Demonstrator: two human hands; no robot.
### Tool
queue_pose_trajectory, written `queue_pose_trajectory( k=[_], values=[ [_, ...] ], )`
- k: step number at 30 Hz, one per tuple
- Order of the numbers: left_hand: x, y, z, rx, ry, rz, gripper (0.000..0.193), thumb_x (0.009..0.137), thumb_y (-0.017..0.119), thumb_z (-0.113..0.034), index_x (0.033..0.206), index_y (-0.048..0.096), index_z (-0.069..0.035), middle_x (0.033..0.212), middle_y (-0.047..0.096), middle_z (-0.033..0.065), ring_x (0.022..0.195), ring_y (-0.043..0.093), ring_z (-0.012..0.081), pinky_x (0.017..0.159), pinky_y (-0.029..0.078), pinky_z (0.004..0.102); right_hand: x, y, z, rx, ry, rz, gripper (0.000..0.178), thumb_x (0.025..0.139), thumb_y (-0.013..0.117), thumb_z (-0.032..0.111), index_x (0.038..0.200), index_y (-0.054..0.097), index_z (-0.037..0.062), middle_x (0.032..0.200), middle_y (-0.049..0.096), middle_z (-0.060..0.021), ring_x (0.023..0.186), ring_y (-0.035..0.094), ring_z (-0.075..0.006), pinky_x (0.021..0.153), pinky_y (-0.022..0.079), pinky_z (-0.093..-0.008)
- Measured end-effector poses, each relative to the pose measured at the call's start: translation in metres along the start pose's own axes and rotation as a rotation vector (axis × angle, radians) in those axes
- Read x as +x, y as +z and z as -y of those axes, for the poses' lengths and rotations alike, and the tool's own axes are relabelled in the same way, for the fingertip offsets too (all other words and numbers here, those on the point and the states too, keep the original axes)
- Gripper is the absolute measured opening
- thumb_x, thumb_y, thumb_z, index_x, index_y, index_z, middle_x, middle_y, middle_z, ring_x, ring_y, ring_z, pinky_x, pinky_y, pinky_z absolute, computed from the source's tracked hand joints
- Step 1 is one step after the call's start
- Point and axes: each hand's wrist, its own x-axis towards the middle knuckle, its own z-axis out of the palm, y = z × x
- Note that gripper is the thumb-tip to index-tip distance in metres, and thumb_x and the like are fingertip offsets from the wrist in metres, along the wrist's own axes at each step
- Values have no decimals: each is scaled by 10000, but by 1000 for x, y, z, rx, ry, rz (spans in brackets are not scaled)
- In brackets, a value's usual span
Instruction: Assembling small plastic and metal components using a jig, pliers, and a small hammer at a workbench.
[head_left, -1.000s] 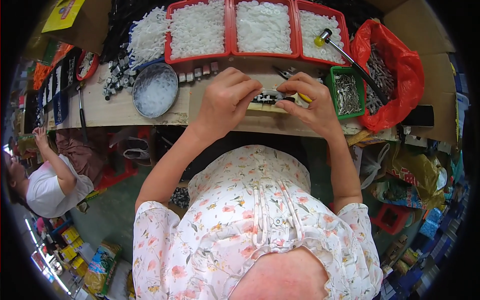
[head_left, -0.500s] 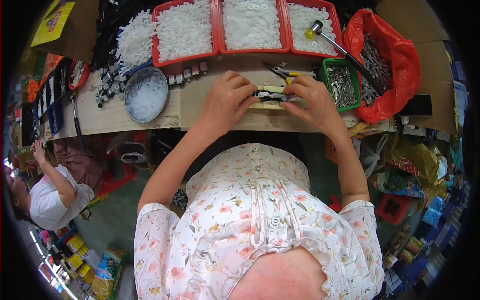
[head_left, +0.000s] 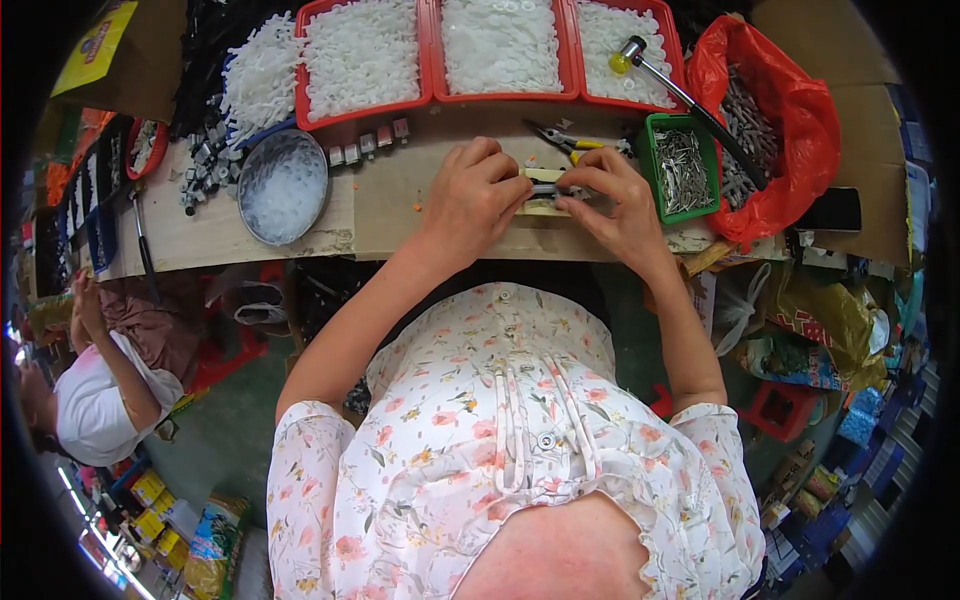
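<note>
A cream-coloured block (head_left: 545, 209) lies on the worktable in front of me, with a small grey and dark part (head_left: 543, 189) set along its middle. My left hand (head_left: 476, 196) pinches the left end of that part, thumb and fingers closed. From the other side my right hand (head_left: 612, 199) has its thumb and forefinger closed on the right end. The fingertips cover much of the part, so its exact kind is hidden. Just beyond the block lie yellow-and-black pliers (head_left: 562, 138).
Red trays (head_left: 432, 60) of white plastic pieces line the back. A metal bowl (head_left: 287, 187) stands left. On the right are a green bin (head_left: 684, 165) of metal pins, a red bag (head_left: 818, 120) and a hammer (head_left: 690, 100) across it. Another person (head_left: 105, 385) sits far left.
My left hand has shifted slightly right and covers more of the part's left end. My right hand stays at the other end. The view has moved a little.
</note>
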Motion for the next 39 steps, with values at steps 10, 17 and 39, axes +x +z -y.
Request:
queue_pose_trajectory(
  k=[10,17,39],
  values=[
    [6,-1,-1,46,0,32,175,744,767,-77,905,707,-42,884,638,69,904,592,281,777,483,409,-4,2,-9,-49,-54,-85,220,760,784,61,956,689,28,934,602,-127,903,621,-304,772,492,-367],
    [0,-2,-5,27,-37,51,270,749,775,-112,993,690,-34,932,635,89,924,593,300,793,474,431,28,-48,9,-103,-150,6,212,766,774,80,955,691,32,970,627,-145,894,635,-308,764,503,-379],
    [2,-53,7,-7,-232,-63,288,762,783,-78,1035,715,-18,939,659,92,981,596,305,839,475,427,325,-85,-172,59,485,-105,427,825,794,418,749,689,11,692,652,-63,543,538,-111,523,430,-246]
  ],
)
